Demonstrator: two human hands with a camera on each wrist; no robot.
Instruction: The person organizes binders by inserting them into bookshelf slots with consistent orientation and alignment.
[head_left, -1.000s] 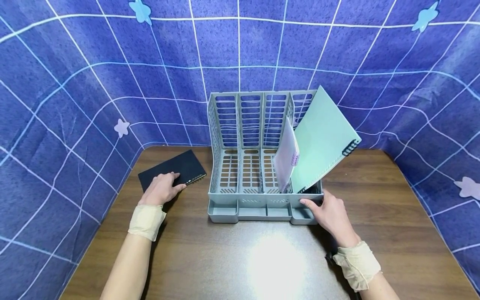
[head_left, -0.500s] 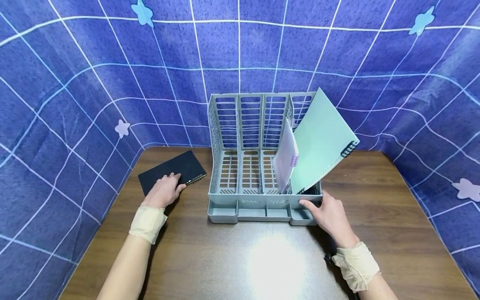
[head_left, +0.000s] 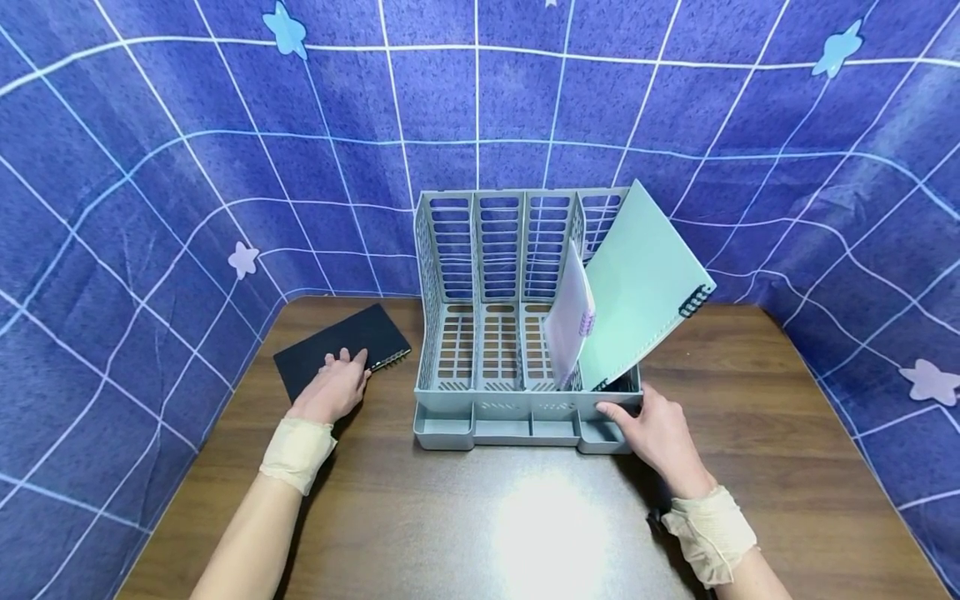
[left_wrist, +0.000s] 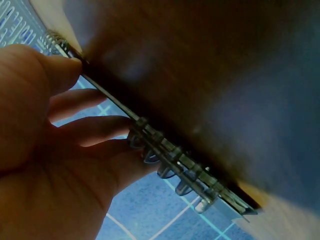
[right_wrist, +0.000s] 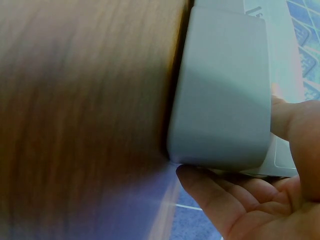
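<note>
A black spiral notebook [head_left: 326, 350] lies flat on the wooden table at the left. My left hand [head_left: 333, 390] rests on its near part, fingers extended over the cover. In the left wrist view the thumb tip touches the edge beside the metal spiral binding [left_wrist: 172, 162]; the other fingertips are hidden past that edge. A grey file organizer [head_left: 495, 403] stands mid-table, with upright slots and small front trays. My right hand [head_left: 663, 435] grips its front right corner, thumb over the front, fingers at the side. A mint green notebook [head_left: 637, 292] and a lilac notebook [head_left: 568, 321] lean in its right-hand slots.
The wooden table [head_left: 420, 517] reaches back to a blue curtain [head_left: 345, 167] with white grid lines and stars, which also closes off both sides. The mint notebook sticks out over the organizer's right side. A dark object [head_left: 656, 521] is partly hidden beneath the right wrist.
The left hand shifts slightly to the right on the black notebook, and its fingers spread a little. The right hand keeps its grip on the organizer. The camera view has tilted slightly.
</note>
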